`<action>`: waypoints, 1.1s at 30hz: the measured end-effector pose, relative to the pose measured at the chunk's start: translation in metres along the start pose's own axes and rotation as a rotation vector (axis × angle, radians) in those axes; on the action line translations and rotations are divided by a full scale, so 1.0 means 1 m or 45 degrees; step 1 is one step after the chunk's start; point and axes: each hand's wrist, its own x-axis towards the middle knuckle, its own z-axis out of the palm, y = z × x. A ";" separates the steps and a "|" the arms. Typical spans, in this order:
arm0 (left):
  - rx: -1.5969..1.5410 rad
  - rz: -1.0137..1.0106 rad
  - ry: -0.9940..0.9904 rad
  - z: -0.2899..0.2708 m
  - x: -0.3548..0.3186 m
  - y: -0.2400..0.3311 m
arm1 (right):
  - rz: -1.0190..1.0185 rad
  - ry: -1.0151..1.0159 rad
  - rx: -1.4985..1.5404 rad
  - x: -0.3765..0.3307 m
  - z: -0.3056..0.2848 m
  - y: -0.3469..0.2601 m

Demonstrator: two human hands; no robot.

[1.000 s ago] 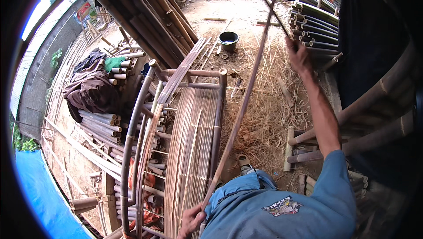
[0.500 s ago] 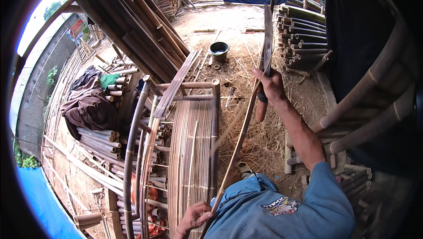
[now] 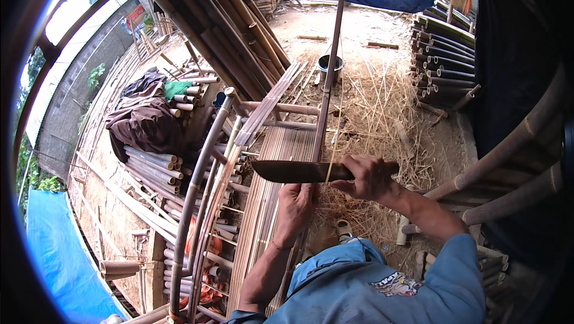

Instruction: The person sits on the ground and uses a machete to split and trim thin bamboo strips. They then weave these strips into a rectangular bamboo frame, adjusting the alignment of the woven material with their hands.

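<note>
Littered ground [image 3: 376, 118], bucket [image 3: 337, 73], contents unclear, gripped knife [image 3: 293, 171]

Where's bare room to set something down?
Mostly free: pale ground beyond the bucket, between leaning bamboo and the stacked poles; two short pieces lie there. Crowded: straw-strewn floor nearer, slatted frame by the left hand.

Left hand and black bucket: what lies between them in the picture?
In the head view, the knife crosses the long strip just beyond the left hand; the strip continues, overlapping the bucket.

Knife [image 3: 294, 171] across bamboo strip [image 3: 326, 97]
</note>
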 end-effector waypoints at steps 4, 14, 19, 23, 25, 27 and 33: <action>0.004 0.017 0.072 0.009 -0.021 0.011 | 0.575 -0.194 0.159 0.007 0.002 0.030; 0.121 -0.040 0.106 -0.002 -0.047 0.005 | 0.565 -0.352 0.306 0.000 0.009 0.018; 0.116 -0.149 0.043 -0.002 -0.062 0.007 | 0.445 -0.158 0.138 0.007 0.006 0.045; 0.225 -0.133 0.008 -0.008 -0.095 -0.012 | 0.794 -0.216 -0.142 0.024 -0.024 0.112; 0.201 -0.211 -0.041 -0.028 -0.115 -0.023 | 0.820 -0.182 -0.189 0.025 -0.032 0.132; 0.266 -0.251 -0.074 -0.051 -0.139 -0.040 | 0.814 -0.120 -0.184 0.026 -0.045 0.150; 0.391 -0.231 -0.066 -0.087 -0.192 -0.058 | 0.801 0.098 -0.311 0.026 -0.086 0.209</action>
